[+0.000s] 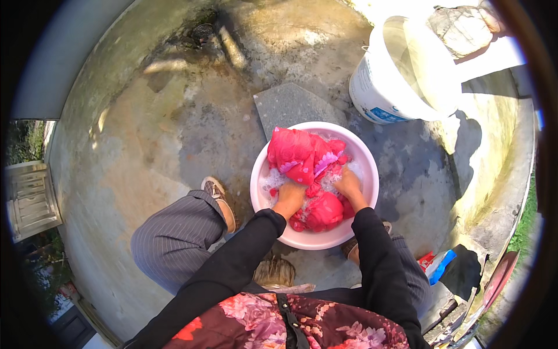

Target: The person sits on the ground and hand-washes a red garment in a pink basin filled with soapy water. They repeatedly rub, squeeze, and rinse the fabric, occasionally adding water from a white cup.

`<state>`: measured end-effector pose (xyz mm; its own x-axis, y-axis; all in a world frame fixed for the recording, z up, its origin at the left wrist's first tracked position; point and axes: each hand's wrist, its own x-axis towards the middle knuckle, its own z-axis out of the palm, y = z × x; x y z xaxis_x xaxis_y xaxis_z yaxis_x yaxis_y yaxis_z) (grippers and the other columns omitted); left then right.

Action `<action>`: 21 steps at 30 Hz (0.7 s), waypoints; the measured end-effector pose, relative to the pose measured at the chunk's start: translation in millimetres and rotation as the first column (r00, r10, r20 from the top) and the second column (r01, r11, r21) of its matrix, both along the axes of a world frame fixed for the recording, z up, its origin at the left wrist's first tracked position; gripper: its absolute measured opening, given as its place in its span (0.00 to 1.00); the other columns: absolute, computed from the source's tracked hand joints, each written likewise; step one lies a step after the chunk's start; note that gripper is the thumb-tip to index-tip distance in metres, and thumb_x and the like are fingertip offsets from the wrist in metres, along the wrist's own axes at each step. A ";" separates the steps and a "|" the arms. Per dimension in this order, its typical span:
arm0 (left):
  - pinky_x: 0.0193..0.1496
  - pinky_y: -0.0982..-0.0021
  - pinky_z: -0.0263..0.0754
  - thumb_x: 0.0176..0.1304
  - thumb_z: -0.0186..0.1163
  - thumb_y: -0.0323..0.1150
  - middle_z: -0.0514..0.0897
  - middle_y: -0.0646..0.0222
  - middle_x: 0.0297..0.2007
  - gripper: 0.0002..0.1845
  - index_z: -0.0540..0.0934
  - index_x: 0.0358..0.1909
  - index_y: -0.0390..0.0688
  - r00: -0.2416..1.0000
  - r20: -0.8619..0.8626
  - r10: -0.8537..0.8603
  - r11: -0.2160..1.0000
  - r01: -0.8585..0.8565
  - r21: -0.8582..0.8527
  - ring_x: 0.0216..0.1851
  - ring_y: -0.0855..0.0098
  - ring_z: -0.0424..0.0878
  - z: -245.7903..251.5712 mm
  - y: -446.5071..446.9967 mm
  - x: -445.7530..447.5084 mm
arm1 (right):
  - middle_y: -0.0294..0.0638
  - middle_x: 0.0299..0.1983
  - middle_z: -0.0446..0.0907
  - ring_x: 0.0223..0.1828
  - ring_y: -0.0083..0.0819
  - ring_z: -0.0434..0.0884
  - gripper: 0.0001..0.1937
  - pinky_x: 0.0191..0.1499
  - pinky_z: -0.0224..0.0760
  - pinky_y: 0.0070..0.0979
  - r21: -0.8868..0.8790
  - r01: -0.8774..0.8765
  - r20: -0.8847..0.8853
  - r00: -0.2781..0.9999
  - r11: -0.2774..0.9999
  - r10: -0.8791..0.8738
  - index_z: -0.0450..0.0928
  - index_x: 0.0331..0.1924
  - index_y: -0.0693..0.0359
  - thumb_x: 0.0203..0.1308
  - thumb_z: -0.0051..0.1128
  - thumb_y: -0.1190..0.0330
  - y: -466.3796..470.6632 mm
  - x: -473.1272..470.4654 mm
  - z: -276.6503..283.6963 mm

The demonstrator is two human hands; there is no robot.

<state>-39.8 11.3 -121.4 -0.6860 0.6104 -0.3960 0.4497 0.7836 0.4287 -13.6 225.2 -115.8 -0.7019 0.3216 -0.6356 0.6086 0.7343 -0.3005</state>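
A pink plastic basin (370, 192) stands on the ground between my feet, holding soapy water with white suds (274, 179). Wet red cloth (290, 150) with pink scalloped trim and small printed marks is heaped above the suds at the far side. A bunched red part (322, 211) bulges near the basin's front. My left hand (291, 197) grips the cloth near the middle of the basin, its fingers hidden under the folds. At the right, my right hand (349, 182) is closed on the cloth among the suds, its fingertips partly hidden.
Beyond the basin lies a grey stone slab (296, 104) on wet concrete (152, 131). A large white bucket (370, 87) stands at the far right. A red and blue packet (438, 266) lies to the right, near a low concrete edge (501, 196). My shoes flank the basin.
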 end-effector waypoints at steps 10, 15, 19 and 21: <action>0.46 0.54 0.75 0.45 0.64 0.37 0.83 0.55 0.42 0.22 0.78 0.47 0.47 1.000 0.031 0.004 1.000 -0.004 -0.005 0.45 0.52 0.81 -17.3 5.6 -23.8 | 0.53 0.44 0.82 0.49 0.52 0.79 0.19 0.52 0.70 0.45 0.046 0.180 -0.142 0.975 0.983 -0.172 0.81 0.45 0.59 0.52 0.57 0.57 -23.7 4.8 12.9; 0.49 0.50 0.73 0.42 0.66 0.32 0.79 0.46 0.46 0.31 0.72 0.54 0.42 0.959 0.054 0.278 0.939 -0.283 0.194 0.49 0.45 0.76 20.5 -18.9 -1.9 | 0.54 0.38 0.83 0.42 0.55 0.81 0.15 0.47 0.72 0.48 0.115 0.117 -0.272 0.959 0.986 -0.082 0.81 0.43 0.57 0.48 0.55 0.66 -52.6 4.0 80.1; 0.57 0.49 0.68 0.43 0.67 0.32 0.68 0.43 0.57 0.42 0.61 0.63 0.42 0.809 0.180 0.560 0.771 -0.588 0.242 0.58 0.41 0.66 35.3 -25.1 32.2 | 0.50 0.33 0.82 0.34 0.51 0.82 0.16 0.38 0.74 0.46 0.237 -0.138 -0.457 0.858 0.962 0.236 0.78 0.40 0.57 0.42 0.55 0.73 -73.5 0.6 125.5; 0.61 0.50 0.65 0.44 0.68 0.33 0.65 0.43 0.60 0.46 0.55 0.66 0.43 0.724 0.218 0.655 0.618 -0.679 0.397 0.59 0.40 0.65 28.4 -16.8 50.5 | 0.48 0.32 0.82 0.32 0.50 0.82 0.14 0.35 0.74 0.45 0.294 -0.265 -0.524 0.759 0.918 0.387 0.77 0.37 0.58 0.40 0.55 0.75 -82.0 1.6 151.2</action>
